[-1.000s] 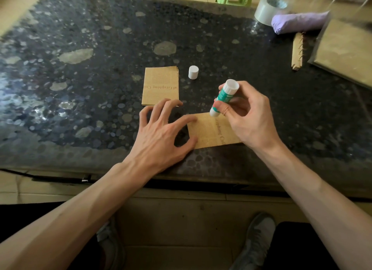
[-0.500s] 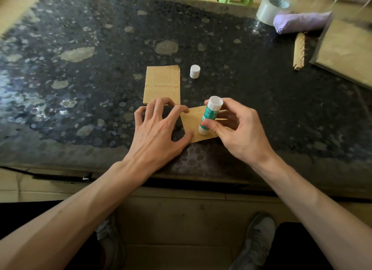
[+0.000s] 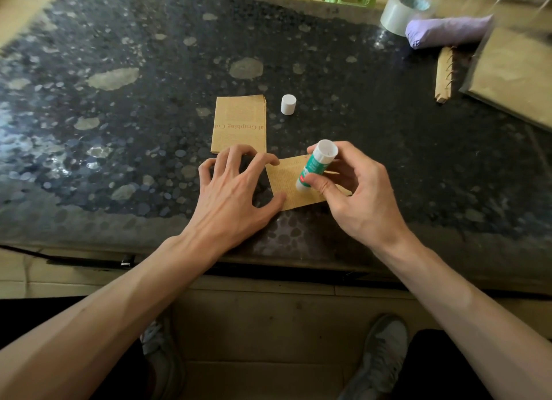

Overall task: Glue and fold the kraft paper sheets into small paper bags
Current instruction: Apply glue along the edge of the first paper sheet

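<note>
A small kraft paper sheet (image 3: 286, 180) lies near the table's front edge. My left hand (image 3: 236, 195) rests spread beside it, thumb and index fingertip touching the sheet's left edge. My right hand (image 3: 355, 192) grips a green-and-white glue stick (image 3: 316, 168), tilted, its lower end down on the sheet. A folded kraft paper piece with red print (image 3: 240, 125) lies just beyond my left fingers. The glue stick's white cap (image 3: 288, 104) stands to the right of that piece.
On the dark speckled table (image 3: 119, 107), back right, are a tape roll (image 3: 403, 10), a purple bundle (image 3: 448, 31), a notched kraft strip (image 3: 444, 74) and a stack of kraft sheets (image 3: 519, 74). My shoes (image 3: 379, 358) show below the table edge.
The glue stick came down from above the sheet's right part onto its left part. My left hand shifted slightly and the sheet turned a little under it.
</note>
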Demonstrator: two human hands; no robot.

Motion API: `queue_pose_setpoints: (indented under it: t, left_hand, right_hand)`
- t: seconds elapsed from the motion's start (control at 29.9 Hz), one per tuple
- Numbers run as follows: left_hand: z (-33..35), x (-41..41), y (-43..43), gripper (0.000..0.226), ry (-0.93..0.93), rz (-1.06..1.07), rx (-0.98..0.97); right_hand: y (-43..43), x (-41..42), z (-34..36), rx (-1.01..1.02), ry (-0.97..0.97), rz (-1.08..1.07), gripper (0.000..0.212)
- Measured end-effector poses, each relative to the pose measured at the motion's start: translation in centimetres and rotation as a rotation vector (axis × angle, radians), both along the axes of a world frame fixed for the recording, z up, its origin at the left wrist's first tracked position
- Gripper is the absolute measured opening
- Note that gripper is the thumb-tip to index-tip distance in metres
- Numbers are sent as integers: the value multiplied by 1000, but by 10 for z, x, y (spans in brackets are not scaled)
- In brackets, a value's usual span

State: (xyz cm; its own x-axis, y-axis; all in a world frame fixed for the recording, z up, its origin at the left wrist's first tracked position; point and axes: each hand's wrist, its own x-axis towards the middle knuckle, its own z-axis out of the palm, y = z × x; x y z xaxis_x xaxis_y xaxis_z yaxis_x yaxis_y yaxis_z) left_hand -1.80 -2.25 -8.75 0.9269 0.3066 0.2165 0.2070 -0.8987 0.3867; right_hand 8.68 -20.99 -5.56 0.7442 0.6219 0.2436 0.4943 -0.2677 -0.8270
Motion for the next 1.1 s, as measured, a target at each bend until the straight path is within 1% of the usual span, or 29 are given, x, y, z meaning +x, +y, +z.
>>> queue_pose_setpoints:
  t: [0.1,0.23,0.33,0.6,0.77,0.87,1.1]
  left_hand:
    - [0,0,0,53,-6,0,-8]
    - [0,1,1,54,-16,-5,-23]
    - [0,1,1,55,-13,-8,-16]
    - [0,1,2,55,15,-13,-31]
    - [-1,1,2,53,19,-16,-34]
    - [-1,0,3,50,25,-18,-35]
    - [0,2,5,48,54,-19,-32]
  right_hand:
    - [2,-3,-4,-69,-40,35,36]
    - [3,-1,-5,-120,-117,49,31]
    - [5,-2,-5,-128,-166,42,29]
    - [8,0,-9,-111,-242,-17,35]
    - [8,5,-9,-83,-211,-28,33]
    - [8,10,-5,-127,-170,-26,34]
    - [4,16,5,-198,-76,86,29]
